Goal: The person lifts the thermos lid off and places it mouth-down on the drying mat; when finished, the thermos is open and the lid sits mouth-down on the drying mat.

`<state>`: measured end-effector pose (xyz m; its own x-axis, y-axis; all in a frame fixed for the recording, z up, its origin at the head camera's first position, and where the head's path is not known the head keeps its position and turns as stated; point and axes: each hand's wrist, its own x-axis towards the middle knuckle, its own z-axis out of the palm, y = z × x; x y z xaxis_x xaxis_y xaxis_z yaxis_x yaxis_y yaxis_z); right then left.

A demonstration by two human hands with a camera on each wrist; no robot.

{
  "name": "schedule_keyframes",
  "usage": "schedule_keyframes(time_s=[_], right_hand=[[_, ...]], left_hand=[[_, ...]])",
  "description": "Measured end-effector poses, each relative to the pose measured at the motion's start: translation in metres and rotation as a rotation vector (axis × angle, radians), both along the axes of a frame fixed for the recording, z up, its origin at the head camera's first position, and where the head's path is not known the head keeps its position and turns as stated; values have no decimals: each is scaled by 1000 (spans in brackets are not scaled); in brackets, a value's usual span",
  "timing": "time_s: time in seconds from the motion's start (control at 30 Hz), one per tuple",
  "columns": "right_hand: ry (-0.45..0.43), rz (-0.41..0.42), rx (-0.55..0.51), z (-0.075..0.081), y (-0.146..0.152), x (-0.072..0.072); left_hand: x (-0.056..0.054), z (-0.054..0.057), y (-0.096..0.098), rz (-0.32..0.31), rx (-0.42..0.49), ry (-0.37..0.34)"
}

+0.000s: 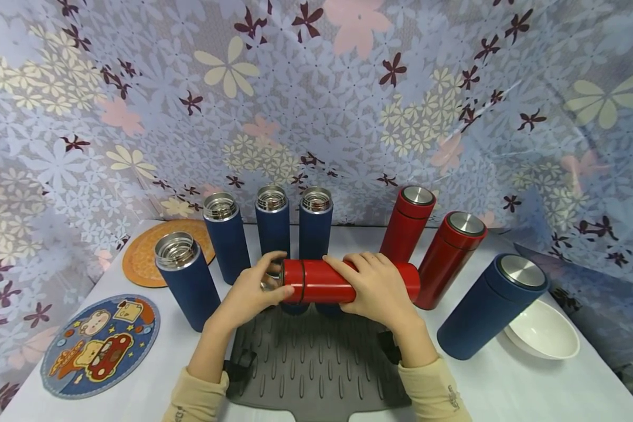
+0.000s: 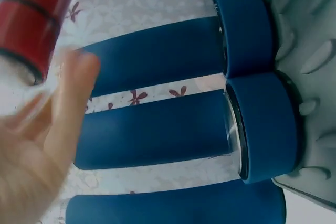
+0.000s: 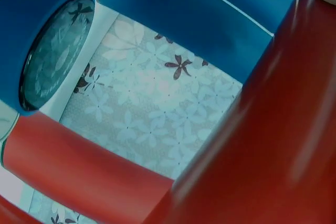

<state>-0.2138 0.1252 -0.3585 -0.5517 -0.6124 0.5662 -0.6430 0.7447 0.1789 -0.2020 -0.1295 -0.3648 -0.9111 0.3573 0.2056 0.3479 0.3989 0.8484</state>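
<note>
A red thermos bottle (image 1: pixel 327 284) lies level in the air over the dark mat. My right hand (image 1: pixel 377 287) grips its body from above. My left hand (image 1: pixel 255 287) is around the bottle's left end, thumb and fingers apart. In the left wrist view, the blurred left hand (image 2: pixel 47 129) shows a gap from that red end. Below the held bottle, blue lids (image 2: pixel 268 129) stand on the mat's far side. Behind them are lidless blue bottles (image 1: pixel 227 240) with steel mouths. The right wrist view shows the held bottle (image 3: pixel 273 108) and a fingertip.
At right stand two capped red bottles (image 1: pixel 451 258) and a capped blue bottle (image 1: pixel 490 308), with a white bowl (image 1: pixel 545 328) beyond. Another lidless blue bottle (image 1: pixel 190 287) is at left, near an orange round mat (image 1: pixel 142 255) and a cartoon round mat (image 1: pixel 102 346). A grey ridged mat (image 1: pixel 316 363) lies in front.
</note>
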Motion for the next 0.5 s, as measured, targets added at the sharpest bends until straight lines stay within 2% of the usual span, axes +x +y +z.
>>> schedule_keyframes(time_s=[0.13,0.2,0.27,0.33,0.5], right_hand=[[1,-15,6,0,2,-1],[-1,-12,6,0,2,-1],[-2,-7,5,0,2,-2],[-4,-3,3,0,2,-2],[-8,8,-3,-1,0,-2]], left_hand=[[-1,-1,-3,-158,97,116],[-1,-1,-4,-199,123,176],[-1,0,-5,-204,135,202],[-1,-1,-6,-185,143,194],[-1,0,-8,-121,153,92]])
